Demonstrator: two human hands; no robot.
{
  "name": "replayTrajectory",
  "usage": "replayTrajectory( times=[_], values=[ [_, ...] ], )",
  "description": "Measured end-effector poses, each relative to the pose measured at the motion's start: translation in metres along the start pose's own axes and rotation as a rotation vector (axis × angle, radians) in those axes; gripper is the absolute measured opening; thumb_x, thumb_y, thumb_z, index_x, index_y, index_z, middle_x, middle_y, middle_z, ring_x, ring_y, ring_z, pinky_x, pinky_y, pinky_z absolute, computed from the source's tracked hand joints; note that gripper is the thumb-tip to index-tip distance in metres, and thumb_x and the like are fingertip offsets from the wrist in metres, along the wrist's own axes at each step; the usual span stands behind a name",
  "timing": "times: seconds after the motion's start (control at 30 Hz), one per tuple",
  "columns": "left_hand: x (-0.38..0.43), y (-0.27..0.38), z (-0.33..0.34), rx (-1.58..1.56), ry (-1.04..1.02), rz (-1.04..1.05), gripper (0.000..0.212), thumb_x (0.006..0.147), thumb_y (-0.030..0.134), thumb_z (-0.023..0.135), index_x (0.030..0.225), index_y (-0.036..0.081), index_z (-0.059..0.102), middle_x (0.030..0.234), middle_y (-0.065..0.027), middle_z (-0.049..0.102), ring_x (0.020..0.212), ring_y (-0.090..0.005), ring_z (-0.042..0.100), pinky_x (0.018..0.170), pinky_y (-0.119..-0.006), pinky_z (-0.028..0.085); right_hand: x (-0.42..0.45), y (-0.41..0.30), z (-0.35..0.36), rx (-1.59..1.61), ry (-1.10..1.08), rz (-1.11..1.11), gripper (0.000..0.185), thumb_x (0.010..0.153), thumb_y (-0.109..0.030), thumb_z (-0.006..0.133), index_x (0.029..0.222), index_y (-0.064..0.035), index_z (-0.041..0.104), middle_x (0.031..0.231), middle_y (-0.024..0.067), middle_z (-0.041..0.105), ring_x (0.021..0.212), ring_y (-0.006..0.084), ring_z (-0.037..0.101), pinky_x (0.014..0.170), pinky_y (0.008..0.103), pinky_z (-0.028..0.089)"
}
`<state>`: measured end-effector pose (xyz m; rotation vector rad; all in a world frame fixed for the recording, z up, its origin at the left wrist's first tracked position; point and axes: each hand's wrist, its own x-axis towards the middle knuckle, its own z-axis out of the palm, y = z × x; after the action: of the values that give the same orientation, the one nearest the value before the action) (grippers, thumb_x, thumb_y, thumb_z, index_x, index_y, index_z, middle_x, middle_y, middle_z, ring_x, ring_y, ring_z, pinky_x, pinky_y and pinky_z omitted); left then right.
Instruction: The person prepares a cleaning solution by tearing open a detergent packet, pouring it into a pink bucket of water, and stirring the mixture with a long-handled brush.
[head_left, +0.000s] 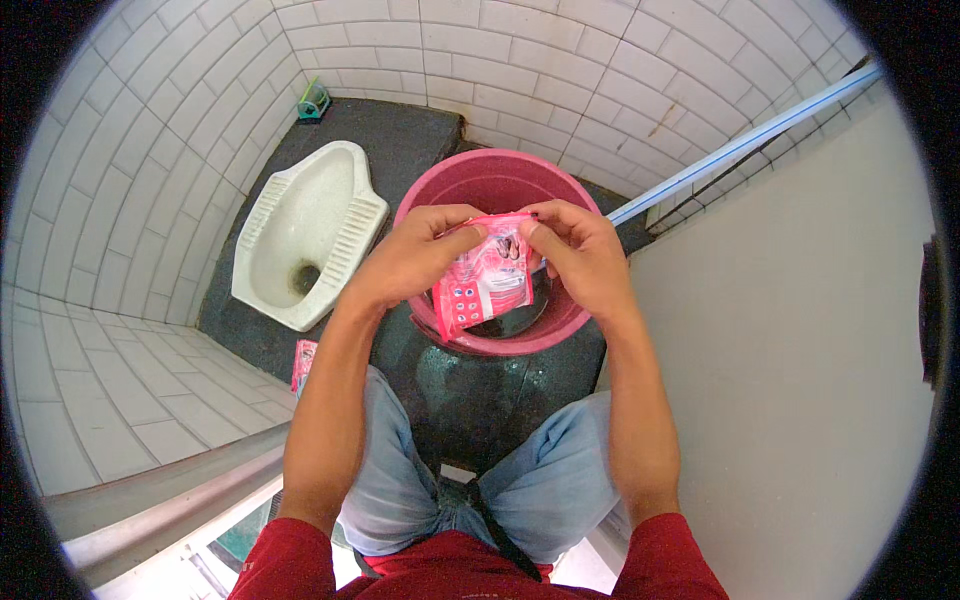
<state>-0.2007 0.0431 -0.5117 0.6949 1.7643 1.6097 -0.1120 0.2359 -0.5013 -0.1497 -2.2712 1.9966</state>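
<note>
Both of my hands pinch the top edge of a pink plastic sachet (487, 274), tilted over a round pink plastic tub (491, 166). My left hand (424, 251) grips its upper left corner between thumb and fingers. The upper right corner is in my right hand (574, 251), the thumb lying on the front. The sachet bears writing and small round icons; whether its top is torn cannot be made out. Dark, wet-looking space shows inside the tub beneath it.
A white ceramic squat toilet (311, 232) is set into the dark floor left of the tub. Another pink sachet (304, 364) lies by the left wall. A blue-striped white pipe (742, 146) slants into the tub beside a grey door (772, 315). A green brush holder (313, 103) stands in the corner.
</note>
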Motion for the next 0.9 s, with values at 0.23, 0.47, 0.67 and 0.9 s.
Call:
replayTrajectory(
  times=[0.23,0.47,0.67,0.9],
  values=[
    [-0.002,0.006,-0.002,0.033,0.099,0.064,0.023,0.094,0.019,0.061,0.102,-0.002,0.067,0.090,-0.0004,0.066,0.085,-0.0071,0.058,0.077,-0.024,0.048,0.000,0.003,-0.008,0.116,0.069,0.094,0.018,0.093,-0.020,0.064,0.095,-0.0020,0.069,0.072,0.0001,0.065,0.059,0.0056,0.057,0.051,0.0209,0.041],
    [-0.002,0.005,-0.002,-0.023,0.170,0.135,0.020,0.091,0.017,0.064,0.098,-0.001,0.070,0.086,0.0001,0.067,0.080,-0.0066,0.059,0.075,-0.024,0.048,-0.002,0.001,-0.008,0.131,0.074,0.059,0.018,0.092,-0.020,0.065,0.095,-0.0027,0.069,0.070,-0.0004,0.065,0.058,0.0046,0.056,0.050,0.0204,0.038],
    [-0.006,0.009,0.003,0.143,0.194,0.293,0.016,0.086,0.007,0.066,0.099,0.000,0.070,0.089,-0.0040,0.070,0.085,-0.0100,0.062,0.079,-0.026,0.050,-0.007,-0.007,0.000,0.084,0.045,0.012,0.015,0.093,-0.014,0.063,0.096,0.0001,0.068,0.076,0.0002,0.066,0.066,0.0055,0.059,0.057,0.0214,0.045],
    [-0.006,0.010,0.010,0.325,0.182,0.273,0.024,0.080,0.014,0.073,0.099,0.000,0.069,0.089,-0.0084,0.070,0.085,-0.0124,0.065,0.081,-0.029,0.051,-0.010,-0.010,0.005,0.001,0.006,0.018,0.013,0.094,-0.011,0.060,0.095,0.0005,0.067,0.078,0.0008,0.065,0.069,0.0061,0.059,0.062,0.0229,0.048]
  ],
)
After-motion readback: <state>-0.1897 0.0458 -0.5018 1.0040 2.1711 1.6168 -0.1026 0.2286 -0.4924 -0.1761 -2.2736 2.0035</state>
